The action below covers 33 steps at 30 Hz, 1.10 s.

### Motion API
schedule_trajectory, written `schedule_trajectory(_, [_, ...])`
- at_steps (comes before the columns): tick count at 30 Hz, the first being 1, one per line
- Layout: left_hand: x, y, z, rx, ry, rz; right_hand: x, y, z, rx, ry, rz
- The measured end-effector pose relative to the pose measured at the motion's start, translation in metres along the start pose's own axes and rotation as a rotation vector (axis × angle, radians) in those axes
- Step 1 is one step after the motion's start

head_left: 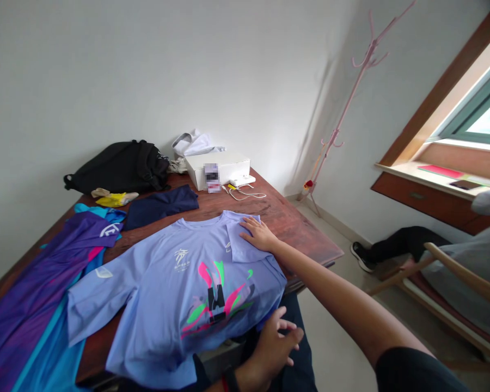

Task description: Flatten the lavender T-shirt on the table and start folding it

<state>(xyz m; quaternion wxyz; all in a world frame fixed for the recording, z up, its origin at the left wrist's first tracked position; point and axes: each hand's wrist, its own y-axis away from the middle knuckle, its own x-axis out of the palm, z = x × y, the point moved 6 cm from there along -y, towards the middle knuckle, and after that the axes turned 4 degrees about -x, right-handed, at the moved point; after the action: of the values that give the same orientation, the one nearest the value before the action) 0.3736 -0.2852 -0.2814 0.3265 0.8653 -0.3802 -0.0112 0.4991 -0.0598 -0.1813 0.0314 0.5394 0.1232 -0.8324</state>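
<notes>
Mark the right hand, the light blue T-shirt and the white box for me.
Right hand (259,234): head view, back of the hand.
Light blue T-shirt (147,305): head view, front of the shirt, beside the print.
White box (232,174): head view, front face.

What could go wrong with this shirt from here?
The light blue T-shirt hangs over the near edge of the wooden table, so it might slide off. The folded sleeve under the right hand could spring open when the hand lifts. The purple garment lies close to the shirt's other sleeve, so the two might get tangled.
</notes>
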Motion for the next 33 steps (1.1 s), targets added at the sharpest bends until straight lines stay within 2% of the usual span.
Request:
schedule_trajectory(4, [-0.008, -0.014, 0.015, -0.247, 0.451, 0.004, -0.002, 0.002, 0.001, 0.005, 0.036, 0.0])
schedule_trajectory(7, [-0.023, -0.023, 0.017, -0.309, 0.716, -0.085, -0.003, 0.002, 0.002, 0.015, 0.059, -0.001])
schedule_trajectory(12, [-0.04, -0.033, 0.029, -0.331, 0.77, -0.156, 0.0, -0.003, -0.001, 0.027, 0.084, 0.055])
schedule_trajectory(17, [-0.038, -0.039, 0.027, -0.328, 0.744, -0.185, 0.005, -0.014, -0.005, 0.014, 0.096, 0.123])
schedule_trajectory(21, [-0.031, -0.035, 0.024, -0.33, 0.716, -0.183, 0.006, -0.018, -0.007, 0.002, 0.089, 0.146])
schedule_trajectory(25, [-0.016, -0.012, 0.035, -0.404, 0.608, -0.134, 0.005, -0.017, -0.008, 0.001, 0.051, 0.127])
schedule_trajectory(27, [0.001, -0.001, 0.042, -0.457, 0.524, -0.028, 0.005, -0.017, -0.007, 0.002, 0.051, 0.12])
schedule_trajectory(30, [0.031, 0.007, 0.049, -0.536, 0.405, 0.197, 0.006, -0.017, -0.006, 0.001, 0.066, 0.118])
schedule_trajectory(33, [0.044, 0.007, 0.048, -0.587, 0.288, 0.276, 0.008, -0.017, -0.006, 0.008, 0.071, 0.118])
